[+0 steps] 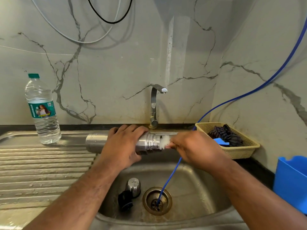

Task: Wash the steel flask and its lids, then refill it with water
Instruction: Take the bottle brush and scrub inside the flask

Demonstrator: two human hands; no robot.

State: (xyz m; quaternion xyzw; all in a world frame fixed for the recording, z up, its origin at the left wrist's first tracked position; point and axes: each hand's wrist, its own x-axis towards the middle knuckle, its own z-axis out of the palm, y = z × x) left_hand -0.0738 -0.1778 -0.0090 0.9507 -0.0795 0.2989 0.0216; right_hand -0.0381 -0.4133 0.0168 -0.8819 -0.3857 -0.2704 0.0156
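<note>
The fingers [131, 129] of the left hand [123, 145] are curled over the top of a cylindrical brushed-steel flask [96, 141], which is gripped around its middle and held on its side above the stainless-steel sink [191, 185] — base to the left, threaded mouth to the right. The fingers [177, 141] of the right hand [196, 146] are closed round the handle of a white-bristled brush [164, 141], whose bristles are seen right at the flask's mouth; how far the brush reaches inside cannot be told.

Two lids are lying in the basin, touching each other, just left of the brass-coloured drain [157, 201]: a rounded steel cap [133, 185] and, nearer the camera, a black plastic inner lid [125, 200]. A thin blue tube [169, 176] is run down from the wall, behind the right hand, into the drain.

A clear plastic water bottle with a green cap [43, 112] is stood upright on the ribbed steel drainboard [41, 166]. A chrome tap [154, 105] is mounted behind the flask. To the right, a beige mesh basket [240, 150] is filled with dark striped cloth [224, 133] — and a blue plastic container [290, 181] is set at the frame's edge.
</note>
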